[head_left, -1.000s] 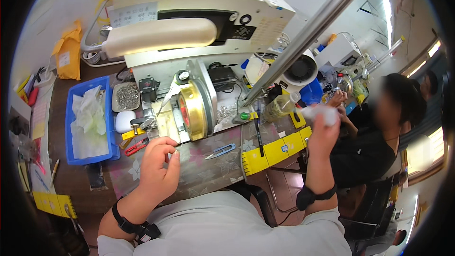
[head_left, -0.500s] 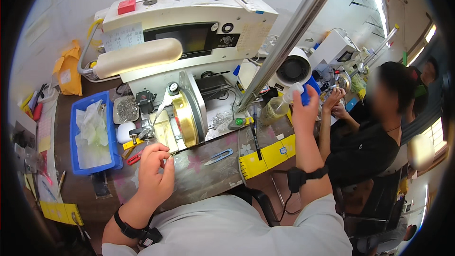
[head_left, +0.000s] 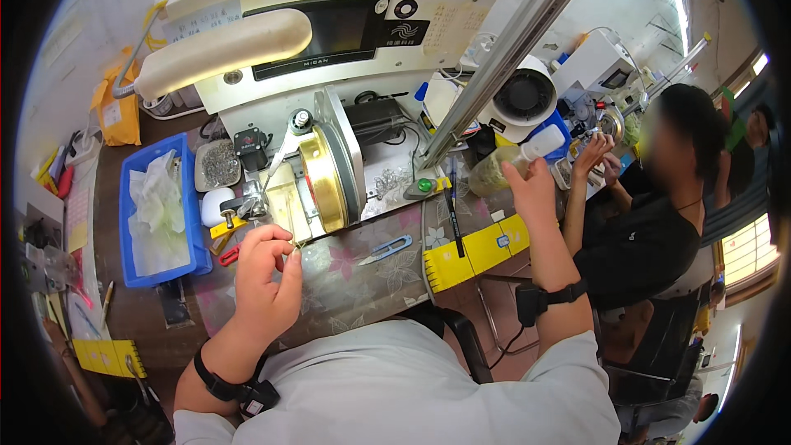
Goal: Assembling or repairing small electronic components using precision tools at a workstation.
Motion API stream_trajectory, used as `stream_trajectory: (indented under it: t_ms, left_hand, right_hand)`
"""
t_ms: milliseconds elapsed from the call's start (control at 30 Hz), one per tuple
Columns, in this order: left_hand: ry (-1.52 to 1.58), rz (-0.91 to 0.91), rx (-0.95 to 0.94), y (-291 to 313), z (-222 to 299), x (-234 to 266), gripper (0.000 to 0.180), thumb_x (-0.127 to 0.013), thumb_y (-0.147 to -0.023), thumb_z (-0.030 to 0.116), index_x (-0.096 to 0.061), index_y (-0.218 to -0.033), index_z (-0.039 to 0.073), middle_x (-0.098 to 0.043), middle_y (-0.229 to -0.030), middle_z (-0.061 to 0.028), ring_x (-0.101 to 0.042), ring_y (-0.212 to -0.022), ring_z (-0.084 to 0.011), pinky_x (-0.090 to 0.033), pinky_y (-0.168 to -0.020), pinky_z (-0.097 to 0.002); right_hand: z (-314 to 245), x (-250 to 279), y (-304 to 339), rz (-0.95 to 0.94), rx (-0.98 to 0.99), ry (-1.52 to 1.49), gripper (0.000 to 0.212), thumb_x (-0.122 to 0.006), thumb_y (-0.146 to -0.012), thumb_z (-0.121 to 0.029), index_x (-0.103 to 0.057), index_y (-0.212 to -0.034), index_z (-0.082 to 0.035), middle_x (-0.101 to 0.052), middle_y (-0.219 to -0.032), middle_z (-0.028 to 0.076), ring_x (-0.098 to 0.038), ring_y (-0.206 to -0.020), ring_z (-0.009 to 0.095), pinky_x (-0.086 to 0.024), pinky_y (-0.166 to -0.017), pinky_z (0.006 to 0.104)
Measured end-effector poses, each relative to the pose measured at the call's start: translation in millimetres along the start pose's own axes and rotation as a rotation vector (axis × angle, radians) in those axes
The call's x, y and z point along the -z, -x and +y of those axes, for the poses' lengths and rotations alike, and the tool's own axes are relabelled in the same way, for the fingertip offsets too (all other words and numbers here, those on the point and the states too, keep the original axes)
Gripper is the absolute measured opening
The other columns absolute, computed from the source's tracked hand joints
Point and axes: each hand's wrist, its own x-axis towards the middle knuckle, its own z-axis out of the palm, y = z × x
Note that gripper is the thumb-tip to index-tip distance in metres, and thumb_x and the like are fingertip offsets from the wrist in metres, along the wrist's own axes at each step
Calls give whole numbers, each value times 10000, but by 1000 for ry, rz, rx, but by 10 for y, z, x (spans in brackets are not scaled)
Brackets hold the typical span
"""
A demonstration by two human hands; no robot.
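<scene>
My left hand (head_left: 270, 278) is closed in a pinch over the front of the bench, below the machine's brass-coloured wheel (head_left: 321, 185). Between its thumb and forefinger shows a thin gold-coloured strand (head_left: 301, 244), too small to make out fully. Off to the right, my right hand (head_left: 532, 198) has its fingers closed at the neck of a clear plastic bottle (head_left: 492, 171) with a pale cap (head_left: 544, 142). The bottle leans to the right, with something greenish inside. My fingers hide part of its neck.
A white machine (head_left: 338, 25) with a long lamp (head_left: 222, 53) stands behind. Blue tray (head_left: 202, 259), dish of small metal parts (head_left: 218, 166), thread snips (head_left: 387, 249), black pen (head_left: 455, 222) and yellow ruler strip (head_left: 478, 254) lie around. A metal post (head_left: 511, 58) rises mid-bench; a co-worker (head_left: 659, 222) sits right.
The bottle has gone from nearly upright to leaning further right, with my right hand at its neck. My left hand keeps its pinch. The whole view has shifted slightly.
</scene>
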Motion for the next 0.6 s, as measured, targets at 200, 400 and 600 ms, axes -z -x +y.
stream_trajectory:
  t_ms: [200,400,600]
  left_hand:
    - [-4,4,-2,1,0,-13,110,-564,-801,-47,-520,-887,6,-512,-1025,-128,-472,-738,-148,-415,-637,-257]
    - [-14,1,19,0,7,6,104,-573,-808,-34,-524,-887,13,-511,-1034,-124,-475,-750,-148,-415,-639,-256]
    - [20,-3,58,26,1,15,114,-585,-808,-24,-533,-900,20,-511,-1045,-113,-478,-769,-151,-414,-636,-252]
  right_hand:
    - [198,186,135,27,41,-19,444,-682,-795,-206,-523,-1139,26,-645,-1042,170,-638,-954,245,-473,-818,325]
    - [-99,192,224,137,118,122,499,-706,-764,-155,-505,-1185,24,-630,-1048,161,-619,-958,280,-470,-834,342]
    - [-320,-80,842,-101,327,241,235,-724,-739,-159,-602,-886,-23,-618,-818,116,-598,-779,289,-468,-700,388]
